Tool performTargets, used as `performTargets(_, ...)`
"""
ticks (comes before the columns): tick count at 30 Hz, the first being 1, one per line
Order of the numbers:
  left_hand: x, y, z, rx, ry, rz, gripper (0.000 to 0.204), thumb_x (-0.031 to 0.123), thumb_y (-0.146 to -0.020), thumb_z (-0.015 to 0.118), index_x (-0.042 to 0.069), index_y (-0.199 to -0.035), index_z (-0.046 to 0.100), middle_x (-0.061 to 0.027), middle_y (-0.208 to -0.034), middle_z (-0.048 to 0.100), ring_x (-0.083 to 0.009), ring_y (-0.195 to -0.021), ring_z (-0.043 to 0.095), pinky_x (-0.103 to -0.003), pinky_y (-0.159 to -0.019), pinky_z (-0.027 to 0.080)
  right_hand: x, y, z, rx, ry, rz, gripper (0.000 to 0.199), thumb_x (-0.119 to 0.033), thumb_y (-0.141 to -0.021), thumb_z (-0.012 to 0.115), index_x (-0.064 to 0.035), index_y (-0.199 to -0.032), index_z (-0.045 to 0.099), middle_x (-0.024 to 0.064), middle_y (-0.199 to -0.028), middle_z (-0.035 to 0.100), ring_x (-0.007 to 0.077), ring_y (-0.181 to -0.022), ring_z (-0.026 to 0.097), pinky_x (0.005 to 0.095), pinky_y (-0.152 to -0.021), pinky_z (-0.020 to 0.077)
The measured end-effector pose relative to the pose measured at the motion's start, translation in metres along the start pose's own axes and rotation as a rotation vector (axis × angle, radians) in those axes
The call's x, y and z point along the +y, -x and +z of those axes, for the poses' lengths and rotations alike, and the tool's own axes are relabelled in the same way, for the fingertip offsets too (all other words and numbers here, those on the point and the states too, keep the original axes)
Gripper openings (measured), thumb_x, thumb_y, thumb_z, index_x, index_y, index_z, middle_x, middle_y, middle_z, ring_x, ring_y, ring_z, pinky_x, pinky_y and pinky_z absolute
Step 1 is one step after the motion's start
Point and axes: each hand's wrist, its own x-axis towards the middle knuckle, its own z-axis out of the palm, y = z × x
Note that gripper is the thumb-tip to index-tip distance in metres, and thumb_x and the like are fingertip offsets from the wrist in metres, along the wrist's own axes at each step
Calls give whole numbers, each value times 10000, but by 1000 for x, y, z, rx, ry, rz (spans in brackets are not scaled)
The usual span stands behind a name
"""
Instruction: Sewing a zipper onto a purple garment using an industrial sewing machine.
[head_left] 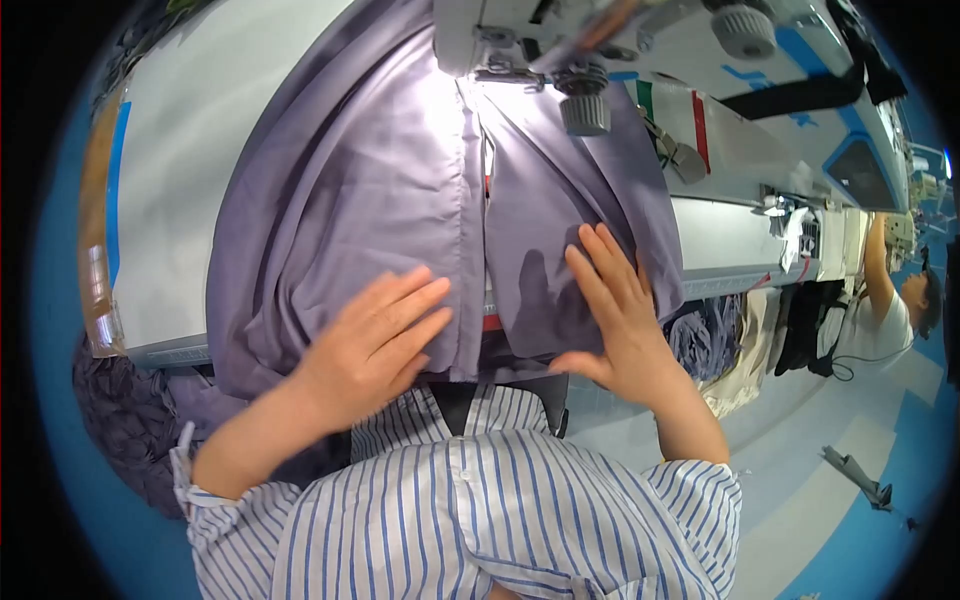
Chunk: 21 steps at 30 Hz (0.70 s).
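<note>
A large piece of purple-grey fabric [380, 210] is spread over the sewing table and drapes past its front edge. A long slit splits it, with a stitched seam along the slit's left side. On the left panel rests my left hand [375, 335], its fingers stretched out toward the seam. My right hand [615, 320] lies on the right panel, fingers spread and thumb apart. Neither hand grips anything. The far end of the slit runs under the head of a sewing machine [500, 50], where a bright lamp lights the cloth; the needle itself is hard to make out.
The white table [200, 150] has a taped wooden edge [100, 220] at left. A bundle of dark purple cloth [130, 420] hangs lower left. At right, several fabric pieces [740, 340] hang below the table, and another person [890, 300] sits farther along the line.
</note>
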Motion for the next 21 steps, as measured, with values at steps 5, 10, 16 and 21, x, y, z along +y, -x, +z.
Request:
performTargets(5, 34, -65, 16, 436, 1676, -487, 655, 110, -924, 573, -27, -1472, 242, -188, -1531, 265, -186, -1168, 565, -280, -879, 500, -19, -17, 1, 301, -686, 97, 723, -369, -944, 558, -7, -1491, 253, 185, -1555, 225, 338, -1448, 208, 416, -1158, 176)
performTargets(10, 19, -110, 29, 533, 1580, -535, 613, 155, -916, 618, -35, -1406, 303, -140, -1232, 512, -121, -863, 585, -228, -653, 467, -50, -38, 29, 529, -941, -107, 690, -297, -979, 446, 52, -1496, 151, 207, -1580, 121, 293, -1479, 98, 391, -1180, 79)
performTargets(16, 27, -80, 35, 115, 1720, -483, 292, 173, -902, 664, 1, -1071, 499, 3, -789, 551, -66, -639, 502, -222, -569, 427, -29, -42, 22, 540, -792, -37, 740, -463, -1007, 380, 63, -1486, 176, 215, -1553, 221, 300, -1455, 198, 402, -1173, 131)
performTargets(21, 46, -62, 57, 43, 1512, -566, 215, 158, -910, 655, 10, -996, 524, 19, -766, 523, -43, -655, 472, -231, -578, 418, -1, -36, 14, 344, -450, -32, 743, -443, -964, 493, 52, -1468, 262, 204, -1513, 320, 355, -1422, 280, 429, -1137, 231)
